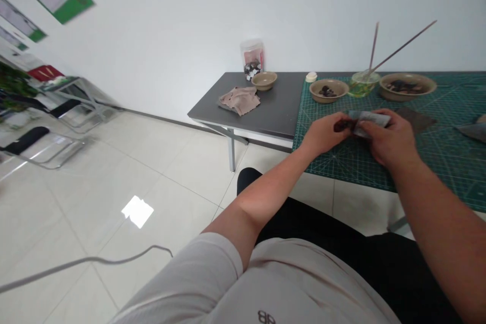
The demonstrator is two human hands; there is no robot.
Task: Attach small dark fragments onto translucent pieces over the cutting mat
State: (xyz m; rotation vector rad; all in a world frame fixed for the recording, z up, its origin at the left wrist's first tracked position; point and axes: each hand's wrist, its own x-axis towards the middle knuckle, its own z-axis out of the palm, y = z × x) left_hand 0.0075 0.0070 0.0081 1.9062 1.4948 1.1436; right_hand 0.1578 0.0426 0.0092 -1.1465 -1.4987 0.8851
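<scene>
Both hands meet over the near part of the green cutting mat (341, 162). My left hand (322, 134) is closed, its fingertips pinching a small dark piece (343, 125) whose kind I cannot make out. My right hand (397, 136) grips a folded grey sheet (374, 118) between thumb and fingers; paper or cloth, I cannot tell which. The sheet's left end touches or overlaps the dark piece. Just beyond my right hand a brownish-grey flat sheet (417, 120) lies on the mat.
Behind my hands stand a bowl of dark pieces (328, 90), a patterned cup (362, 84) with two thin sticks, and a larger bowl (408, 86). A white cap (311, 77) is nearby. Leftward are a pinkish cloth (239, 99), a bowl (264, 80) and a clear jar (252, 58).
</scene>
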